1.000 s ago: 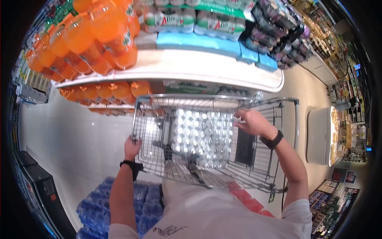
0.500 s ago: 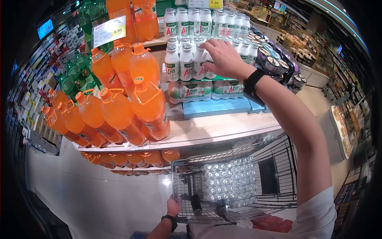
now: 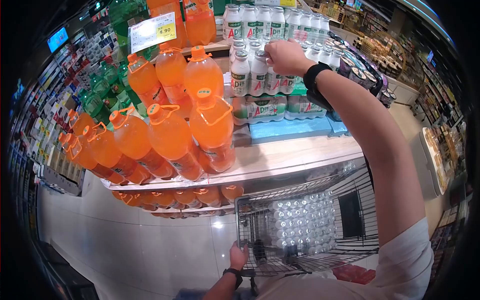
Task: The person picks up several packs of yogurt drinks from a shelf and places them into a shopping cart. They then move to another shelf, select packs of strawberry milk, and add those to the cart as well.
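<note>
My right hand [image 3: 286,57] is reached out to the far side, its fingers bent and bunched at the caps of the white bottles [image 3: 258,75], near their left end. The hand is partly closed; I can't tell whether it grips a bottle, since its back hides the fingertips. My left hand [image 3: 239,256] is low and near, curled round the left edge of the shopping cart [image 3: 239,201].

The white bottles stand upright in shrink-wrapped packs with red "AD" labels, stacked above more packs and the blue boxes [image 3: 287,131] on the pale shelf [image 3: 295,152]. Inside the cart, on the near side, I see a block of silvery-topped bottles [image 3: 304,222], with a dark panel [image 3: 351,215] to its right.

Left of the white bottles stand large orange bottles [image 3: 172,140], a price sign [image 3: 152,32] above them and green bottles [image 3: 92,97] farther left. To the right of the white bottles lie dark cup packs [image 3: 355,72].
</note>
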Motion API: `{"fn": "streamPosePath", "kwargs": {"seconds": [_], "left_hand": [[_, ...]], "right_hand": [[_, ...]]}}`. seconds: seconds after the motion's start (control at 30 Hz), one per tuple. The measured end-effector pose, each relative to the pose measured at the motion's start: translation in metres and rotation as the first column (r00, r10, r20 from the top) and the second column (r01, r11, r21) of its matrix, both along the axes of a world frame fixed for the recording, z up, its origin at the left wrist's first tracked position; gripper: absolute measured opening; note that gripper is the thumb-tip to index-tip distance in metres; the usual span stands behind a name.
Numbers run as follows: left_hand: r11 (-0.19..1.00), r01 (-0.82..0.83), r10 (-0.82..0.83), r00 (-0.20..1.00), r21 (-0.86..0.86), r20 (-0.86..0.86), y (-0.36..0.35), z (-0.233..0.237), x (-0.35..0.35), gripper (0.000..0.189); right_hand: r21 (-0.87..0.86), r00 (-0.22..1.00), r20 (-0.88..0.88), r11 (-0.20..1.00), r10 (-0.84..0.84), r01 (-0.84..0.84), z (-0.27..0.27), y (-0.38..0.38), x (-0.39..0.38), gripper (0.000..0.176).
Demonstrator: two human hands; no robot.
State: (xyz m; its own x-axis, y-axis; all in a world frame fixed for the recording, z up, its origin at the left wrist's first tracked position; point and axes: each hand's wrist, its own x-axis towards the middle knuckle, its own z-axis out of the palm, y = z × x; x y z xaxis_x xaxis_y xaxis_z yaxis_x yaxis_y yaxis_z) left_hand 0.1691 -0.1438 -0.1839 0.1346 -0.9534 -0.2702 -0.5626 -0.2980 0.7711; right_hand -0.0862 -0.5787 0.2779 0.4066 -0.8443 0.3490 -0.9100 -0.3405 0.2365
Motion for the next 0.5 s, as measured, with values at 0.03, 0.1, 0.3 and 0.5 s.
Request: {"fn": "streamPosePath", "kwargs": {"seconds": [0.03,0.1,0.3,0.5], "left_hand": [[1.0,-0.003,0.003,1.0,-0.002,-0.011,0.001,0.0,0.0,0.03],[1.0,-0.014,0.014,0.999,-0.006,-0.032,0.002,0.002,0.0,0.03],[0.999,-0.022,0.023,0.999,0.035,-0.039,-0.001,-0.003,0.002,0.03],[0.993,-0.032,0.039,0.997,0.111,-0.064,-0.005,0.015,-0.002,0.029]], "right_hand": [[-0.032,1.0,0.0,0.999,0.014,-0.014,-0.001,0.005,0.0,0.016],[-0.097,0.999,-0.001,0.994,0.048,-0.047,-0.005,0.017,-0.001,0.015],[-0.182,0.955,-0.153,0.942,0.255,-0.281,0.004,0.085,-0.012,0.012],[0.067,0.916,-0.042,0.916,0.399,-0.396,-0.003,0.218,-0.025,0.017]]}}
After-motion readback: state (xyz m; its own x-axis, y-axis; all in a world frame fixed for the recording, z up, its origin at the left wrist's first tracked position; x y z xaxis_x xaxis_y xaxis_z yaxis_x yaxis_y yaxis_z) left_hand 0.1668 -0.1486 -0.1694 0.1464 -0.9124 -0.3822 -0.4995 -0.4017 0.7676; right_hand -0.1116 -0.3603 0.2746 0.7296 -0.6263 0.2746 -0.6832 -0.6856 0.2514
